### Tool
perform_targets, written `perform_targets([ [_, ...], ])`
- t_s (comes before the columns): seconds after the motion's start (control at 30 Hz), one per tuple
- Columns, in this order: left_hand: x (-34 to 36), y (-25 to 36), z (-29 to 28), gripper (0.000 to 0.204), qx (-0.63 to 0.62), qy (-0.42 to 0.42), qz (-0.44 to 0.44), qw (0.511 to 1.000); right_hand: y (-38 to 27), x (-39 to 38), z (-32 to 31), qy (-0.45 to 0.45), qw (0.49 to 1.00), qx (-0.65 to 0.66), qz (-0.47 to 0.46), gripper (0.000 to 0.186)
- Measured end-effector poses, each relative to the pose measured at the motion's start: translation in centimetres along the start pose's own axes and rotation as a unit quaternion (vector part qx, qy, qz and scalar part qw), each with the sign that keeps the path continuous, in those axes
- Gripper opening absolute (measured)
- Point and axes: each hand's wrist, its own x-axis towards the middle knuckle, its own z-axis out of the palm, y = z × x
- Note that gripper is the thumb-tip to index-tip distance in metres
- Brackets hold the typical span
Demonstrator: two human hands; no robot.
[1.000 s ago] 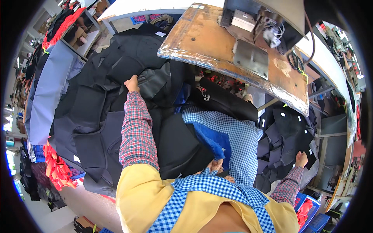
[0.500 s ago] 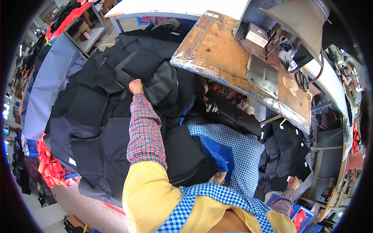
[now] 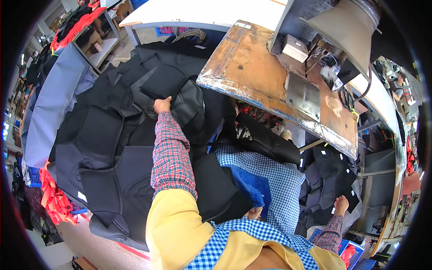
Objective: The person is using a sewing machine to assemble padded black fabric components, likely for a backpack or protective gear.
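Note:
A large heap of dark grey and black padded pieces (image 3: 99, 135) covers the left and middle. My left hand (image 3: 162, 104), in a plaid sleeve, grips the lower edge of a black padded piece (image 3: 164, 81) lying beside glossier dark material. At lower right, my right hand (image 3: 341, 204) is open, its fingers loosely bent, at a second pile of dark pieces (image 3: 321, 173) with small white tags; whether it touches them is hard to tell. A blue-and-white checked cloth (image 3: 285, 189) and a black roll (image 3: 270, 141) lie between my arms.
A worn wooden machine table (image 3: 252, 58) with metal fittings juts over the piles. White tables (image 3: 184, 13) stand behind. Grey sheeting (image 3: 49, 117) and red strips (image 3: 54, 198) line the left. A person (image 3: 398, 83) is at the far right, partly seen.
My left hand sits lower and further right in the picture, still on black material. My right hand has shifted left and down. The surroundings have shifted slightly with the head.

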Motion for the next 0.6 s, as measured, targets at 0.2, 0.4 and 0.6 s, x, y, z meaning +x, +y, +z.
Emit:
perform_targets([
  [0.2, 0.4, 2.6, -4.7, 0.017, -0.356, 0.155, 0.144, 0.91, 0.8, -0.3, 3.3, -0.022, 0.997, -0.066, -0.039, 0.023],
  [0.4, -5.2, 11.2, -21.9, 0.034, -0.417, 0.125, 0.322, 0.841, -6.7, -9.7, 14.0, -0.129, 0.911, -0.125, -0.373, 0.023],
  [0.6, -25.6, 19.6, -40.0, 0.032, -0.329, -0.015, 0.422, 0.845, -17.7, -25.4, 19.7, -0.251, 0.753, -0.124, -0.596, 0.018],
])
